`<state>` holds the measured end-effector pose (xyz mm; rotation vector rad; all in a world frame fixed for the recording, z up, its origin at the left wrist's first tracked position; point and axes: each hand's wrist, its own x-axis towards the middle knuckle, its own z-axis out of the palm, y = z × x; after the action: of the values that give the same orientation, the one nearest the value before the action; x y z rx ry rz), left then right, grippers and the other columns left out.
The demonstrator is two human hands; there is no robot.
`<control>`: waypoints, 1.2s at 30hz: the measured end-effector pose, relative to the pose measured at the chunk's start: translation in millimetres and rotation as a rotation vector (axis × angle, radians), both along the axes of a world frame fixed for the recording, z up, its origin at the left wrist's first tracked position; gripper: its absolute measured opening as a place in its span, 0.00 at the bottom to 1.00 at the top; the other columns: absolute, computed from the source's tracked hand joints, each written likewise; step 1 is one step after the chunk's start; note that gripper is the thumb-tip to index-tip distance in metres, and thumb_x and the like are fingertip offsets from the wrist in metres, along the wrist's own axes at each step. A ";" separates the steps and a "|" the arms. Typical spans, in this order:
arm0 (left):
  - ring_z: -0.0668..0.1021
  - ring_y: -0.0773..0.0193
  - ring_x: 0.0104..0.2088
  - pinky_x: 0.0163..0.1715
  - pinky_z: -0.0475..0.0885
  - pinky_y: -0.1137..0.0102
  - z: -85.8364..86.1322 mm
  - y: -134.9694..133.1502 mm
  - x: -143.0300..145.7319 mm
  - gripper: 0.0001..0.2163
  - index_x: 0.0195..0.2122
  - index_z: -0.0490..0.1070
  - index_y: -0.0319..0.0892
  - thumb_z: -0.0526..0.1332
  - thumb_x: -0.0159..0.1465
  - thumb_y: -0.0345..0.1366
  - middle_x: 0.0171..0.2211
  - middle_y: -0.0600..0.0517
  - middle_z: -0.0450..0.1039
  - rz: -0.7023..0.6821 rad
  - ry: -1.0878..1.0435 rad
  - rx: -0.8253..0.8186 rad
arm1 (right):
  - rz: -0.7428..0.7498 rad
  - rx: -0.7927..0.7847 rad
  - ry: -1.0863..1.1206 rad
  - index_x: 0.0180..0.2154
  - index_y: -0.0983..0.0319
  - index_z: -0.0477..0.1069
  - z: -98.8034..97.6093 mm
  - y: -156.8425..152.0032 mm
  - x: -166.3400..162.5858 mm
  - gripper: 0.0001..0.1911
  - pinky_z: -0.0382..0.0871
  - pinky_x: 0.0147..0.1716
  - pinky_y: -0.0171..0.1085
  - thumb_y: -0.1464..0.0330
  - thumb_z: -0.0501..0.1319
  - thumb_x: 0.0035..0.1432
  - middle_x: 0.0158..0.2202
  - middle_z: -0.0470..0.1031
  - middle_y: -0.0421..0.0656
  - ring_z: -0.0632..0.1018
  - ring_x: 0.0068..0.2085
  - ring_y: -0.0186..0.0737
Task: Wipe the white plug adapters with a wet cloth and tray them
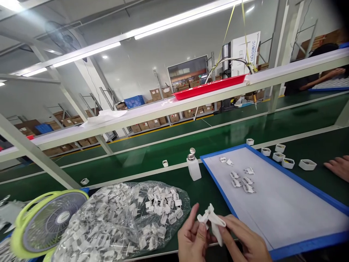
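Near the table's front edge, my left hand pinches a small white plug housing between thumb and fingers. A folded white cloth is gripped in my right hand, pressed against the housing. To the left lies a clear plastic bag heaped with many similar white housings. On the right, a blue-rimmed tray with a white lining carries several white plug pieces with pins. Fingers partly cover the held housing, so its pins cannot be made out.
A white pump bottle stands behind my hands. A lime-green fan sits at the left. Several white casings stand beyond the tray, near another person's hand. Overhead, a shelf holds a red tray.
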<state>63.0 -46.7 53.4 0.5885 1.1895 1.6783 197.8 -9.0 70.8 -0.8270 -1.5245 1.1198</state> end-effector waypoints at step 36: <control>0.80 0.54 0.37 0.40 0.76 0.61 -49.1 37.9 -67.6 0.19 0.42 0.81 0.40 0.52 0.58 0.23 0.35 0.44 0.80 -0.212 1.233 -0.138 | 0.343 0.270 -0.416 0.60 0.58 0.71 -77.0 33.2 -33.5 0.22 0.72 0.46 0.45 0.75 0.51 0.69 0.48 0.79 0.47 0.72 0.45 0.47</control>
<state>-4.6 -8.8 4.3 1.7108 1.9436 0.9494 164.3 24.2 -6.2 -0.6511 -2.1744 0.9863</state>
